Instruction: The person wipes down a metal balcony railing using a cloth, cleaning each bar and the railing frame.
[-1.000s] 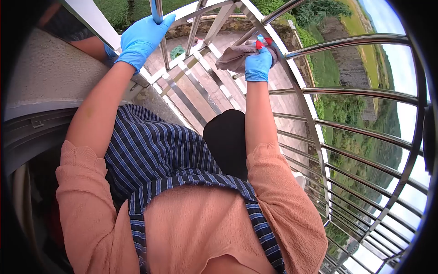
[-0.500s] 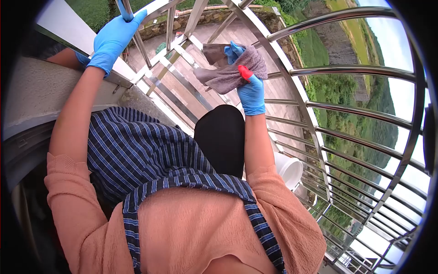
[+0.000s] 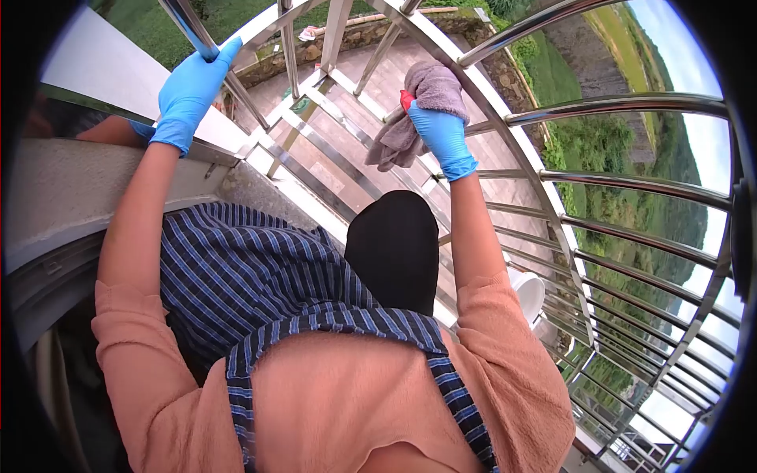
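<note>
My left hand [image 3: 189, 94], in a blue glove, is closed round a shiny metal railing bar [image 3: 189, 27] at the upper left. A blue glove with a red thumb covers my right hand [image 3: 443, 140], whose fingers are wrapped round a grey-purple cloth [image 3: 435, 88]. Part of the cloth bunches above the hand, and the rest hangs to its left, over the lower metal slats [image 3: 335, 154]. Just right of the cloth runs the curved flat rail [image 3: 505, 130] of the cage-like railing.
A white bucket [image 3: 527, 293] stands beyond my right forearm. My black-clad knee [image 3: 393, 248] is bent below the cloth. The concrete wall [image 3: 71, 189] and window track [image 3: 55, 264] lie at left. Horizontal metal bars [image 3: 631, 189] fill the right side, with a paved floor [image 3: 394, 71] below.
My right hand has turned over and moved slightly right with the cloth, which is now bunched up instead of spread. My left hand stays on the bar. The whole view has shifted a little.
</note>
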